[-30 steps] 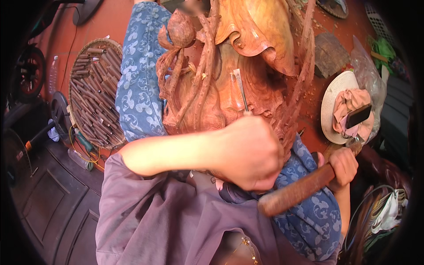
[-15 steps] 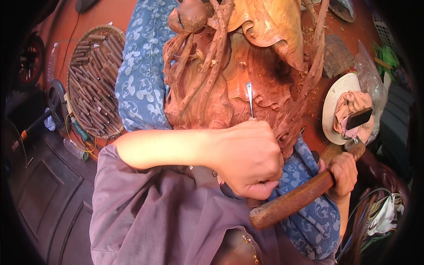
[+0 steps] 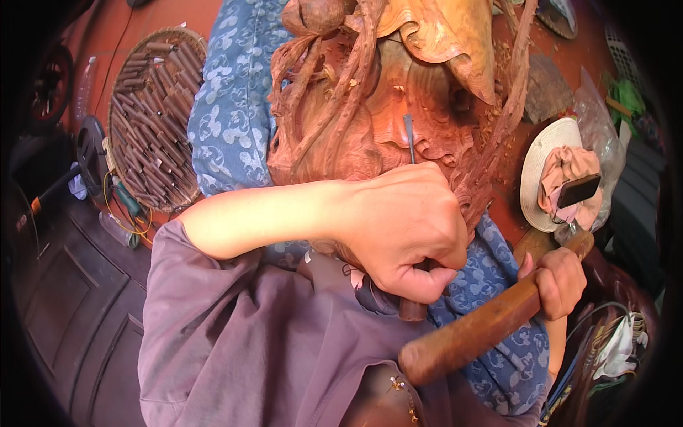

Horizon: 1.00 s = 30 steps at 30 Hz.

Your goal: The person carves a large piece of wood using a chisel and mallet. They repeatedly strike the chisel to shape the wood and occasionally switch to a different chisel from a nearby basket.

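Observation:
My left hand is closed in a fist around a chisel. The narrow metal blade sticks out beyond the fist, over the reddish carved wood, though I cannot tell whether its tip touches. Below the fist shows the butt of the chisel's wooden handle. At the right, my right hand grips a brown wooden mallet with its fingers wrapped round it. The mallet slants down to the left, its thick end lying below the chisel's butt and apart from it.
A round basket of wooden tool handles stands at the left. A pale hat with a dark phone on cloth lies at the right. Twisting root-like branches rise around the carving. Blue patterned cloth covers my legs.
My left hand and the chisel have shifted a little forward and right over the carving. The mallet's thick end has swung down, away from the chisel's butt, which now shows below my fist.

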### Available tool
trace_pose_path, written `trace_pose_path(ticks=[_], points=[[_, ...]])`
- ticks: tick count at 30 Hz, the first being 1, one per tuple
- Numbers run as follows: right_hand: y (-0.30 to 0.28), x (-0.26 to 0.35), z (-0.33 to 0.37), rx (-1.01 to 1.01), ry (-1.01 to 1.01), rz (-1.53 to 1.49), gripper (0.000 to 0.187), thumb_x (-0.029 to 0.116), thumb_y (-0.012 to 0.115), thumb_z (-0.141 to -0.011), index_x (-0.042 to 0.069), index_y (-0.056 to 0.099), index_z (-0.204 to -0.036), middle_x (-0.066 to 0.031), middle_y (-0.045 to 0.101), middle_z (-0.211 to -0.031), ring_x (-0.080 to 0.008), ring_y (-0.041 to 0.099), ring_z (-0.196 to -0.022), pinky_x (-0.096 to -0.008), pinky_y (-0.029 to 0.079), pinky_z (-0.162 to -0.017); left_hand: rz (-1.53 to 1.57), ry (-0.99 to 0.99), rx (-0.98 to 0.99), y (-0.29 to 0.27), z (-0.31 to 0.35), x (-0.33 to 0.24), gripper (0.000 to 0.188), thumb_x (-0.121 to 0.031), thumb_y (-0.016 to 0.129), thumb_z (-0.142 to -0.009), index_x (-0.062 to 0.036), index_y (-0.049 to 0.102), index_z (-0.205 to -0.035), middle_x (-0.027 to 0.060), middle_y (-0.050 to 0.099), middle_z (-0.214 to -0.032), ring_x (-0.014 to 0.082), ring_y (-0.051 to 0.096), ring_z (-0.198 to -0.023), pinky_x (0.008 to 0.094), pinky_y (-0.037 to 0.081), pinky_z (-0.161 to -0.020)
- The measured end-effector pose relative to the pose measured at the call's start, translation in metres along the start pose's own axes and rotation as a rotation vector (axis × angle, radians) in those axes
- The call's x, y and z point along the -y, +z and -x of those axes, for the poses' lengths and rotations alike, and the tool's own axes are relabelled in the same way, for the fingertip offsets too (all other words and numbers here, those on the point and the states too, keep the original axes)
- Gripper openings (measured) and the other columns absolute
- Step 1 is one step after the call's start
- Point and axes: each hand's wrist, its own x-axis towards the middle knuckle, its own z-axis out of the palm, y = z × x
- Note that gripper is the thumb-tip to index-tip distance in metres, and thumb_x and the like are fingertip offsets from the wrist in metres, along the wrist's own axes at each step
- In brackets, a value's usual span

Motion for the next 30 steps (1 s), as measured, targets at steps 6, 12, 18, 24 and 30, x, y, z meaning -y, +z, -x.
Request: trace_pose_path(ticks=[6, 12, 18, 24, 30], points=[[0.004, 0.003, -0.002, 0.022, 0.018, -0.020, 0.026, -0.005, 0.075, -0.070, 0.003, 0.054, -0.084, -0.0112, 0.056, -0.070, -0.0287, 0.056, -0.057, -0.0365, 0.049, -0.053, 0.000, 0.009, -0.007, 0.000, 0.000, 0.006, 0.025, -0.021, 0.060, -0.069, -0.0066, 0.043, -0.058, 0.0072, 0.046, -0.058, 0.0295, 0.055, -0.056, 0.0424, 0.039, -0.047], [0.008, 0.003, 0.001, 0.033, 0.032, -0.003, 0.027, -0.006, 0.076, -0.068, 0.003, 0.054, -0.082, -0.0103, 0.057, -0.073, -0.0281, 0.057, -0.058, -0.0372, 0.050, -0.053, -0.039, 0.013, -0.005, 0.000, 0.001, 0.007, 0.025, -0.020, 0.061, -0.068, -0.0061, 0.043, -0.057, 0.0073, 0.046, -0.058, 0.0298, 0.055, -0.057, 0.0425, 0.039, -0.047], [0.015, -0.003, 0.006, -0.013, 0.015, 0.004, 0.027, -0.006, 0.076, -0.068, 0.002, 0.055, -0.083, -0.0104, 0.058, -0.073, -0.0280, 0.057, -0.059, -0.0372, 0.051, -0.054, -0.068, 0.019, 0.001, -0.002, -0.002, 0.008, 0.025, -0.020, 0.061, -0.067, -0.0058, 0.043, -0.057, 0.0074, 0.045, -0.058, 0.0297, 0.054, -0.056, 0.0424, 0.039, -0.047], [0.020, -0.008, 0.005, 0.020, 0.046, -0.057, 0.027, -0.006, 0.076, -0.067, 0.002, 0.055, -0.082, -0.0103, 0.057, -0.071, -0.0279, 0.057, -0.058, -0.0371, 0.049, -0.053, -0.162, -0.011, -0.023, -0.001, -0.001, 0.008, 0.024, -0.020, 0.062, -0.068, -0.0071, 0.046, -0.057, 0.0059, 0.046, -0.058, 0.0276, 0.055, -0.056, 0.0416, 0.040, -0.046], [0.012, 0.000, 0.005, 0.010, 0.080, -0.074, 0.027, -0.005, 0.076, -0.067, 0.002, 0.052, -0.077, -0.0111, 0.055, -0.068, -0.0281, 0.056, -0.056, -0.0360, 0.047, -0.051, -0.113, 0.012, -0.049, 0.015, -0.002, -0.009, 0.023, -0.021, 0.063, -0.070, -0.0085, 0.049, -0.056, 0.0043, 0.048, -0.058, 0.0258, 0.056, -0.054, 0.0404, 0.042, -0.045]])
